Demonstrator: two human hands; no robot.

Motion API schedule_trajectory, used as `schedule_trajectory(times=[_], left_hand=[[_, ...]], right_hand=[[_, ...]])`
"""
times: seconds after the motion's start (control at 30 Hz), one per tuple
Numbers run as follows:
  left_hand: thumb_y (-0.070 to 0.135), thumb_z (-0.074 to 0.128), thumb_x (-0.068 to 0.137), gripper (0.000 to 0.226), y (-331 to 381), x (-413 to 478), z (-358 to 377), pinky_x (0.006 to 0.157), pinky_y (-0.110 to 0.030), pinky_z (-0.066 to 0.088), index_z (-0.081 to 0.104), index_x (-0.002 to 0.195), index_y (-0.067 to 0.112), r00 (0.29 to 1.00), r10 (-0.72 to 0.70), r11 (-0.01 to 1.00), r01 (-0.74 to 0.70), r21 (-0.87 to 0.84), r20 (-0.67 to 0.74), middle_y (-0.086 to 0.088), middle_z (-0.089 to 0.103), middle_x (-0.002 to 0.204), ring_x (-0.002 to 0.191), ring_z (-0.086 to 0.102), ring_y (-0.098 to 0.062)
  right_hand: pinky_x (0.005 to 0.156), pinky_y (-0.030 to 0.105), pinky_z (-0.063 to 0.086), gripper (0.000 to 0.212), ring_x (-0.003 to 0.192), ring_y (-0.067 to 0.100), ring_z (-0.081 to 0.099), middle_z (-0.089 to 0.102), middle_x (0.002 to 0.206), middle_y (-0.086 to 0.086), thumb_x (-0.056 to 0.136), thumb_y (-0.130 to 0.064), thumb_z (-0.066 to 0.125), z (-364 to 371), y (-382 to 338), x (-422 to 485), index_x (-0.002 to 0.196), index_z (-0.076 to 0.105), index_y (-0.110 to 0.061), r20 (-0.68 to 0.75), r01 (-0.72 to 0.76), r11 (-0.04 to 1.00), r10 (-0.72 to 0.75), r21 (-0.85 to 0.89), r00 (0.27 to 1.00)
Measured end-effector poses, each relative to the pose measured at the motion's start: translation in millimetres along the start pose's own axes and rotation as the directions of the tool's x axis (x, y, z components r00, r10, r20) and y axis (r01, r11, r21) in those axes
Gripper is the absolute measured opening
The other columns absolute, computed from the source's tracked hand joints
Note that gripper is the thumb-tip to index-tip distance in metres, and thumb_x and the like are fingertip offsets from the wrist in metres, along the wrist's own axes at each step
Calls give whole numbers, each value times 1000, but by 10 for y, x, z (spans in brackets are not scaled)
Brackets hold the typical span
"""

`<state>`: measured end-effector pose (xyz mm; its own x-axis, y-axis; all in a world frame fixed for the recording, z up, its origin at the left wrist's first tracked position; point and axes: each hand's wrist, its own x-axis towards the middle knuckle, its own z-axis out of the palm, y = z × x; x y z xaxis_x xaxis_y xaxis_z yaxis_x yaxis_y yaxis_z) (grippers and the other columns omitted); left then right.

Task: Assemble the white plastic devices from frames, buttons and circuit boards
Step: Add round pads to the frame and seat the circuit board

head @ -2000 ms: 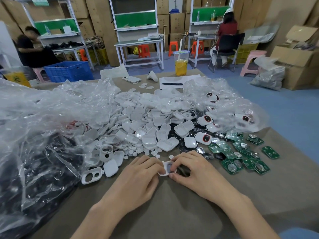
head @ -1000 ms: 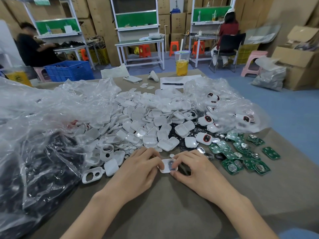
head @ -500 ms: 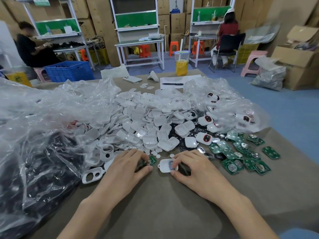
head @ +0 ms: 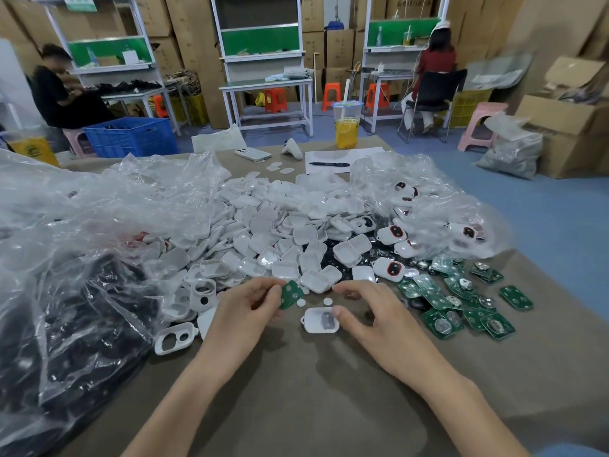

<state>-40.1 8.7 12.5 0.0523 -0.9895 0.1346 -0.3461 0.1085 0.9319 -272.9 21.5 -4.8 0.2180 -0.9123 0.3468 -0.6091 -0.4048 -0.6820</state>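
The left hand (head: 244, 311) pinches a green board (head: 290, 294) between thumb and fingers, just beside the white frame (head: 318, 321) that lies on the table (head: 329, 407). The right hand (head: 372, 311) touches the frame only with its thumb, and its other fingers are arched and apart. With so light a hold the frame may slide, or the board may enter tilted and jam.

Circuit board (head: 291, 294) partly behind left-hand fingers (head: 263, 286) (bagged dark parts (head: 75, 341) indistinct)

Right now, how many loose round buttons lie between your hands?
2: one button beside the held circuit board, one just beyond the frame. Others may be hidden.
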Motion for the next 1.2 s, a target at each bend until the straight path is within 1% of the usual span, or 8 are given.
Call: schedule_trajectory(times=[0.13,0.27,0.47,0.6,0.7,0.83,1.0,1.2], left_hand=[[17,64,98,19,58,1,51,64,-10,50,75,95,31,1000,21,995,-22,-92,-12,6,77,79,67,70,-7],[15,64,97,22,131,26,142,67,-12,51,76,92,33,998,52,993,-50,-109,18,8,78,84,67,70,-7],[20,64,98,24,164,86,205,69,-15,53,76,95,40,992,107,984,-97,-148,67,5,77,83,71,71,-9],[46,68,86,18,159,124,184,74,-20,55,76,98,35,984,26,968,19,-249,179,-2,77,87,75,71,-13],[50,72,77,33,150,156,174,79,-31,57,76,99,26,941,-47,922,170,-347,336,-10,76,96,81,69,-18],[42,74,78,22,201,182,149,74,-26,55,77,93,26,904,-34,889,222,-400,427,-11,76,99,81,66,-16],[36,73,83,11,232,169,158,76,-27,55,77,88,26,887,-41,891,240,-385,460,-3,73,87,80,64,-16],[29,74,86,9,190,130,150,74,-27,54,77,89,22,861,-76,820,341,-461,502,-12,70,90,77,64,-20]], right_hand=[[83,8,40,26,108,-1,55,59,111,-36,91,-62,51,-28,-23,66,111,63,-49,-122,-27,987,47,158,991],[72,9,43,26,89,1,63,68,99,-23,84,-62,62,27,-107,213,107,67,-51,-104,-48,955,82,294,991],[63,10,43,19,68,-3,60,74,84,-14,84,-33,76,86,-102,444,98,73,-45,-36,-87,899,113,429,993],[64,13,43,13,70,2,60,74,85,-8,86,-26,76,57,-49,436,92,73,-38,0,-114,827,136,550,991],[69,12,44,18,81,7,65,75,90,-4,90,-18,73,63,-19,425,90,72,-36,14,-127,817,144,563,989],[73,11,44,17,87,16,66,75,92,-5,92,-18,72,67,-17,411,91,69,-35,24,-129,814,140,566,990],[65,12,42,12,68,3,54,69,74,-11,81,-36,78,70,-55,387,86,68,-31,17,-106,809,118,578,993],[70,9,41,18,73,-3,57,67,77,-17,87,-23,77,63,-43,364,85,69,-39,21,-97,850,101,518,995]])
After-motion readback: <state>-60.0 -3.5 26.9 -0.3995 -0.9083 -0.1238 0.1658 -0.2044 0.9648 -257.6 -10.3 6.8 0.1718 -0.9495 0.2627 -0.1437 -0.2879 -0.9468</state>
